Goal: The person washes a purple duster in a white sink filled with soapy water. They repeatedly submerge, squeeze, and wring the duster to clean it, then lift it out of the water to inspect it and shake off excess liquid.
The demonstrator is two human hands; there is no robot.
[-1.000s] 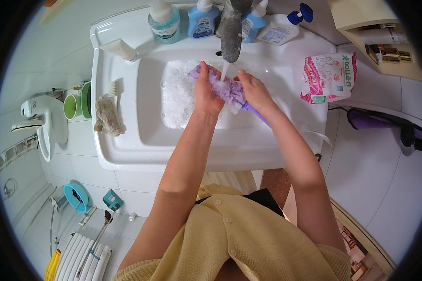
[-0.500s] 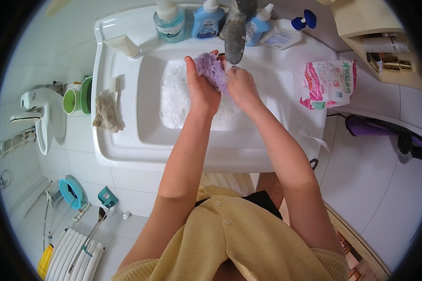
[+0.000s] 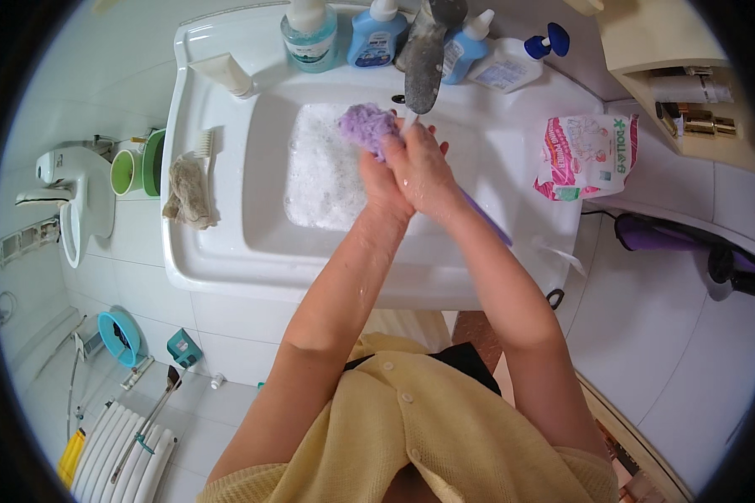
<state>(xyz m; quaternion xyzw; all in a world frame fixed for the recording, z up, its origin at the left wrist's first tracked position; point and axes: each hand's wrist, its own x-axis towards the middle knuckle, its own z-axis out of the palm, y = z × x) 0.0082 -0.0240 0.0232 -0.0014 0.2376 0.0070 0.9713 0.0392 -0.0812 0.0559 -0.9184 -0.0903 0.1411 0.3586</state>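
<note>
A fluffy lilac duster (image 3: 367,130) sits between my two hands, above the sink basin (image 3: 264,168). My left hand (image 3: 383,180) cups its fluffy head from below, with most of its fingers hidden behind my right hand. Pressed over it from the right, my right hand (image 3: 426,163) is closed, and its thumb lies against the lilac fibres. A purple handle (image 3: 488,218) sticks out beneath my right forearm toward the basin's right side. Water runs from the grey-stained faucet (image 3: 424,80) onto my hands. White foam (image 3: 323,172) covers the water in the basin.
Along the back rim stand a teal bottle (image 3: 309,38), blue bottles (image 3: 376,38) and a clear pump bottle (image 3: 507,69). A white tube (image 3: 222,74), a brush (image 3: 203,142) and a greyish cloth (image 3: 189,191) lie at left. A pink-white powder bag (image 3: 587,155) sits right.
The lilac fluffy head has moved slightly left, and my hands have come together around it under the faucet. The purple handle has come into sight below my right forearm.
</note>
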